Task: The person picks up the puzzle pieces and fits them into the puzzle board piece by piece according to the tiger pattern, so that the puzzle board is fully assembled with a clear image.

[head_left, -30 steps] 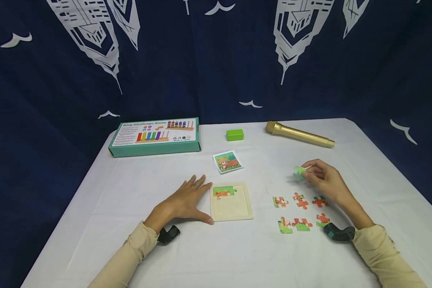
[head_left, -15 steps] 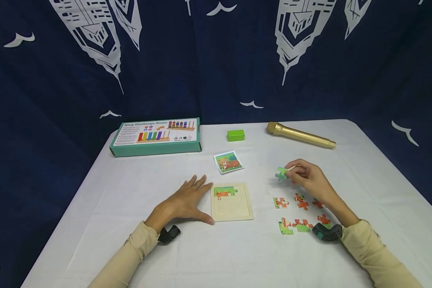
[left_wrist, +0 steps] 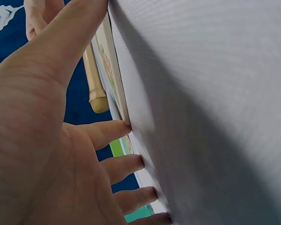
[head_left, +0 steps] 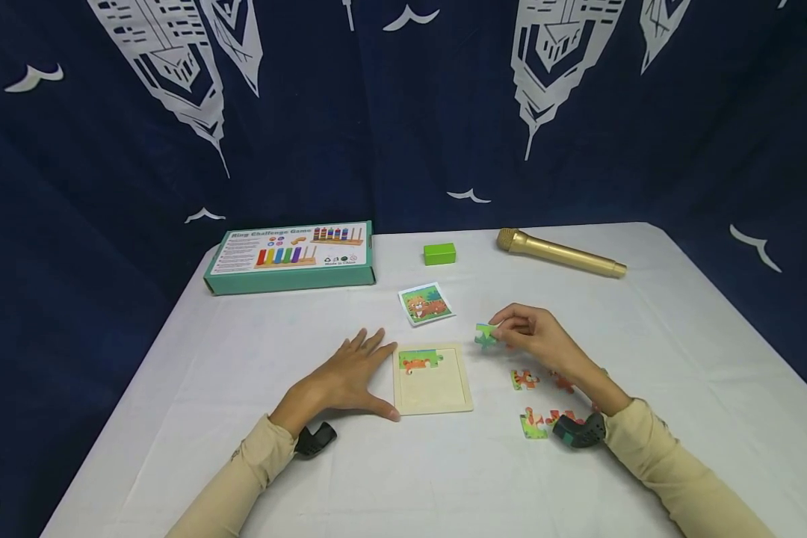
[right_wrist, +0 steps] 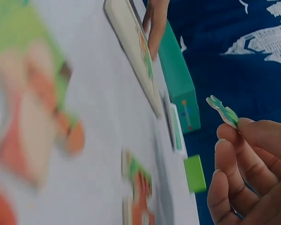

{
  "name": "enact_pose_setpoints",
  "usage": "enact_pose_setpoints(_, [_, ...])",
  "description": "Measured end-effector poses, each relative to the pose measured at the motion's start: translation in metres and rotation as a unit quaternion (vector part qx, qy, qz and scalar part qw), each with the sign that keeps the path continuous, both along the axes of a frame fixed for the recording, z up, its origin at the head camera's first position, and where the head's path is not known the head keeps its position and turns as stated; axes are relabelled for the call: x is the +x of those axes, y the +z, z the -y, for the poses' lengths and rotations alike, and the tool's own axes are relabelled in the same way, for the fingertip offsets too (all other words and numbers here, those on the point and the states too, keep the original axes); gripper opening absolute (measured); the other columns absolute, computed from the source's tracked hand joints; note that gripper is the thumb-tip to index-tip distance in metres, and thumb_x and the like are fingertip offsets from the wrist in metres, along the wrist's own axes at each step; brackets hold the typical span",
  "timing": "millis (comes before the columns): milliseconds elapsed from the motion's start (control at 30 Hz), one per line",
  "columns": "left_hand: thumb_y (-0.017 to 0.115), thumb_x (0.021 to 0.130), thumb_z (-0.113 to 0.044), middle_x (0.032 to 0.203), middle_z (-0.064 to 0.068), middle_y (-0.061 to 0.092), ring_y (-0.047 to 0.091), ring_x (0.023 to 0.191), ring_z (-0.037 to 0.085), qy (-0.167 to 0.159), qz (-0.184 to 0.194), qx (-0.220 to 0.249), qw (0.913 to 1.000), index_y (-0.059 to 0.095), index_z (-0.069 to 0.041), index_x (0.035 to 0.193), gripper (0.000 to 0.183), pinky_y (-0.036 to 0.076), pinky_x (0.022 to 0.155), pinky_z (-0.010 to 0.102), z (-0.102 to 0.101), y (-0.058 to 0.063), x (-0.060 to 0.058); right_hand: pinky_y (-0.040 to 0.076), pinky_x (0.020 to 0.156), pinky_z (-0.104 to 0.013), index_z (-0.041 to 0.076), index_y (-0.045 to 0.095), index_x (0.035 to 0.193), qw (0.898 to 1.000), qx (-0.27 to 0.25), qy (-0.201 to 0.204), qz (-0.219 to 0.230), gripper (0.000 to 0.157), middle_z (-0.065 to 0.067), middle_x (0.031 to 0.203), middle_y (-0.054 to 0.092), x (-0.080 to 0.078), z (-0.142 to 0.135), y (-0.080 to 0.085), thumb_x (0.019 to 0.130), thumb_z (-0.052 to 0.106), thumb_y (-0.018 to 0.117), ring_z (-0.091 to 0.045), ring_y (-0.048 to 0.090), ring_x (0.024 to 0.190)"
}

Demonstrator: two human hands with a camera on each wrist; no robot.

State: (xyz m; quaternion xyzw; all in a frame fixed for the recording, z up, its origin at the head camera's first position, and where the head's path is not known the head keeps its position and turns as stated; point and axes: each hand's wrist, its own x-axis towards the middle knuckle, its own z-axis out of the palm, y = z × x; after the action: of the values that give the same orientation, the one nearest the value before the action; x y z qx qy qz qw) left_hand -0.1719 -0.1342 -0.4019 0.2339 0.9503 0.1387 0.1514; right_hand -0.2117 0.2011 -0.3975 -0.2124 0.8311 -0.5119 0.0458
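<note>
Between thumb and forefinger my right hand [head_left: 527, 332] pinches a green jigsaw piece [head_left: 486, 335], raised over the cloth just right of the puzzle tray. In the right wrist view the jigsaw piece [right_wrist: 222, 111] is seen almost edge-on. The pale wooden puzzle tray [head_left: 437, 392] holds joined green and orange pieces [head_left: 420, 360] in its upper left. My left hand [head_left: 346, 375] lies with fingers spread at the tray's left side, forefinger and thumb against its edge. Several loose orange and green pieces [head_left: 533, 424] lie to the right, some hidden under my right forearm.
Behind the tray lies a tiger picture card [head_left: 427, 303]. Farther back are a Ring Challenge Game box [head_left: 289, 280], a green block [head_left: 440, 254] and a gold microphone [head_left: 561, 252]. A dark blue curtain [head_left: 410, 119] hangs beyond the white-covered table [head_left: 403, 486].
My right hand has carried the green jigsaw piece leftward from above the loose pieces to near the tray. The left hand stays at the tray's edge.
</note>
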Motion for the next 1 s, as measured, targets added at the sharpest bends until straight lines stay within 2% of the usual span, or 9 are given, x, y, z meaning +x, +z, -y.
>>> enact_pose_setpoints(233, [0.076, 0.062, -0.068, 0.161, 0.011, 0.010, 0.002, 0.147, 0.036, 0.000, 0.001, 0.000, 1.0000, 0.027, -0.014, 0.152, 0.116, 0.008, 0.118, 0.052, 0.001, -0.002, -0.001, 0.056, 0.065, -0.036, 0.000, 0.063, 0.106, 0.999, -0.009, 0.026, 0.027, 0.019, -0.022, 0.086, 0.065, -0.002, 0.023, 0.001, 0.091, 0.012, 0.065, -0.032, 0.064, 0.073])
enact_pose_setpoints(367, [0.076, 0.063, -0.068, 0.161, 0.010, 0.009, 0.002, 0.147, 0.035, -0.002, 0.000, -0.001, 1.0000, 0.027, -0.014, 0.152, 0.116, 0.008, 0.118, 0.051, 0.001, -0.002, -0.001, 0.057, 0.066, -0.036, 0.000, 0.063, 0.105, 0.998, -0.011, 0.042, 0.036, 0.017, -0.021, 0.084, 0.065, -0.003, 0.033, 0.000, 0.091, 0.011, 0.065, -0.030, 0.065, 0.073])
enact_pose_setpoints(533, [0.076, 0.063, -0.068, 0.161, 0.011, 0.010, 0.002, 0.147, 0.036, -0.003, -0.002, 0.000, 1.0000, 0.028, -0.014, 0.152, 0.115, 0.008, 0.118, 0.052, 0.001, -0.001, 0.000, 0.056, 0.064, -0.031, 0.000, 0.065, 0.101, 0.997, 0.002, 0.058, 0.048, 0.014, -0.019, 0.081, 0.066, -0.006, 0.044, -0.003, 0.090, 0.009, 0.066, -0.023, 0.064, 0.071])
enact_pose_setpoints(733, [0.077, 0.063, -0.068, 0.160, 0.011, 0.011, 0.002, 0.147, 0.036, -0.001, 0.000, 0.003, 1.0000, 0.029, -0.015, 0.152, 0.114, 0.008, 0.117, 0.053, 0.001, 0.000, 0.000, 0.048, 0.059, -0.022, 0.001, 0.067, 0.099, 0.996, 0.037, 0.055, 0.057, 0.014, -0.015, 0.077, 0.064, -0.009, 0.049, -0.008, 0.088, 0.011, 0.067, -0.014, 0.055, 0.064])
enact_pose_setpoints(1000, [0.077, 0.063, -0.068, 0.160, 0.011, 0.011, 0.002, 0.147, 0.036, -0.002, 0.004, 0.003, 1.0000, 0.028, -0.014, 0.152, 0.115, 0.008, 0.117, 0.053, 0.001, 0.002, -0.001, 0.046, 0.056, -0.021, 0.001, 0.068, 0.099, 0.995, 0.050, 0.053, 0.064, 0.014, -0.007, 0.076, 0.063, -0.008, 0.054, -0.011, 0.088, 0.011, 0.068, -0.012, 0.052, 0.063])
